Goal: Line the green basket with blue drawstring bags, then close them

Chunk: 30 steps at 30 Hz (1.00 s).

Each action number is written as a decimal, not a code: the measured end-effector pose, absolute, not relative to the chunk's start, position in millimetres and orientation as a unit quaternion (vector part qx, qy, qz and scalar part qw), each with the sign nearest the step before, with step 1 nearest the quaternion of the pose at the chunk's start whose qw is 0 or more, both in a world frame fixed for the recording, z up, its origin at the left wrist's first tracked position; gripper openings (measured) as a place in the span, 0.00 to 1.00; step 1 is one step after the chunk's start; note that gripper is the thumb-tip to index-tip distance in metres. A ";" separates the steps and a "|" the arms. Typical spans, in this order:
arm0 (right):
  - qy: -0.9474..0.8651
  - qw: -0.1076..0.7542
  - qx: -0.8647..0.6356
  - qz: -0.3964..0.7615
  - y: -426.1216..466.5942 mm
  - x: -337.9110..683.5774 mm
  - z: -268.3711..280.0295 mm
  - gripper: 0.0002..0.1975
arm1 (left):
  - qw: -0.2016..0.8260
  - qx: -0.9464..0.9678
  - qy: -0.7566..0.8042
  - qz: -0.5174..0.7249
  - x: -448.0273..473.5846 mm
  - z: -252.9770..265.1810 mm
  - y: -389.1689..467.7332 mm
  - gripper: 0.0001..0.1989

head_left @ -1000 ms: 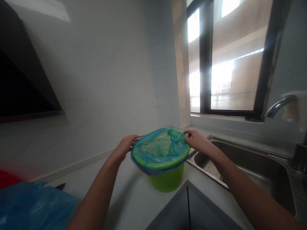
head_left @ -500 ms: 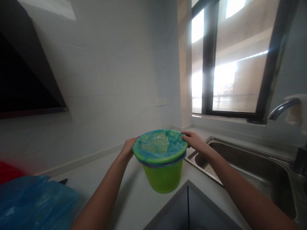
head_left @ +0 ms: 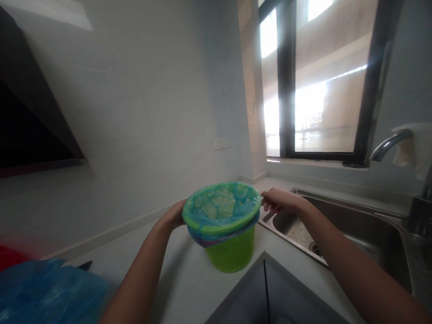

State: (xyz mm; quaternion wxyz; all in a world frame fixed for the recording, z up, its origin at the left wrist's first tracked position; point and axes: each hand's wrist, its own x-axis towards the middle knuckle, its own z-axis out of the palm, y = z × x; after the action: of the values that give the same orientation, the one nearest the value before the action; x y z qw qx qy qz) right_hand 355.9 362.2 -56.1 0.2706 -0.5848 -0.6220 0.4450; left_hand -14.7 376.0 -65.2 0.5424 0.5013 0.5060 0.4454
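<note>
A green plastic basket [head_left: 231, 253] with a perforated wall stands upright on the counter. Lining it is a thin blue plastic bag [head_left: 219, 231], its edge folded outward over the rim and hanging around the outside. My left hand [head_left: 175, 214] is curled around the left side of the rim at the bag's edge; the basket hides most of its fingers. At the right of the rim, my right hand [head_left: 279, 200] has its fingers bent in, pinching at the bag's edge.
A steel sink [head_left: 351, 234] with a faucet [head_left: 391, 144] lies to the right. In front is a dark grey panel [head_left: 270, 292]. Another blue plastic bag [head_left: 50, 292], a red item [head_left: 11, 257] and a dark pointed object [head_left: 85, 265] are at left. A window [head_left: 324, 90] is behind the sink.
The folded bag edge hangs lower outside the basket, most clearly at the front left. My left hand has slipped lower behind the rim; my right hand has moved slightly outward. The view has shifted a little.
</note>
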 end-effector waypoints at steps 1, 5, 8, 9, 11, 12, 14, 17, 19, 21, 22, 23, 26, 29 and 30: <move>-0.624 0.245 -0.570 0.475 360.1 357.3 -55.1 0.18 | 0.554 0.497 0.507 0.434 -13.9 -60.3 373.9 0.11; -0.628 0.210 -0.510 0.548 354.4 354.3 -53.5 0.18 | 0.564 0.480 0.508 0.440 -8.4 -46.4 365.9 0.10; -0.608 0.259 -0.490 0.569 356.2 349.6 -56.0 0.12 | 0.508 0.477 0.516 0.498 -8.0 -44.8 366.0 0.10; -0.598 0.276 -0.486 0.574 357.4 348.6 -56.9 0.11 | 0.485 0.476 0.519 0.518 -8.8 -45.3 367.2 0.11; -0.582 0.301 -0.485 0.579 359.5 347.5 -57.8 0.10 | 0.441 0.473 0.526 0.552 -10.7 -46.5 369.8 0.14; -0.575 0.312 -0.488 0.578 360.1 347.2 -57.7 0.10 | 0.420 0.472 0.528 0.567 -11.3 -46.8 370.9 0.16; -0.556 0.343 -0.501 0.568 360.3 346.7 -56.6 0.11 | 0.382 0.473 0.526 0.595 -10.9 -46.6 371.8 0.20; -0.529 0.398 -0.521 0.539 358.6 345.3 -54.0 0.10 | 0.329 0.491 0.513 0.622 -6.6 -45.1 370.8 0.22; -0.530 0.425 -0.524 0.514 357.2 343.9 -52.7 0.10 | 0.301 0.510 0.507 0.626 -3.2 -44.2 369.8 0.21; -0.543 0.449 -0.509 0.494 356.1 342.4 -52.2 0.11 | 0.268 0.532 0.511 0.620 -0.9 -43.3 368.9 0.19; -0.548 0.461 -0.498 0.489 355.8 341.7 -52.2 0.11 | 0.248 0.544 0.516 0.613 -0.3 -42.7 368.3 0.18; -0.551 0.471 -0.485 0.490 355.5 341.1 -52.2 0.12 | 0.227 0.556 0.522 0.605 0.1 -42.1 367.5 0.17; -0.554 0.491 -0.461 0.490 355.8 340.4 -52.3 0.12 | 0.162 0.594 0.537 0.577 1.2 -39.3 363.3 0.15; -0.584 0.512 -0.488 0.399 357.8 341.5 -52.5 0.10 | 0.117 0.627 0.537 0.552 4.8 -36.6 358.1 0.14; -0.604 0.517 -0.506 0.336 358.6 342.0 -52.7 0.09 | 0.109 0.633 0.537 0.547 6.8 -35.9 356.6 0.13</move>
State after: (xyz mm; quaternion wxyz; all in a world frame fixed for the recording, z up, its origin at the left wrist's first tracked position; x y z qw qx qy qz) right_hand 342.0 358.6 -52.7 0.5169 -0.5059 -0.6036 0.3356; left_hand 6.8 356.6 -35.9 0.1089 0.6330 0.5373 0.5466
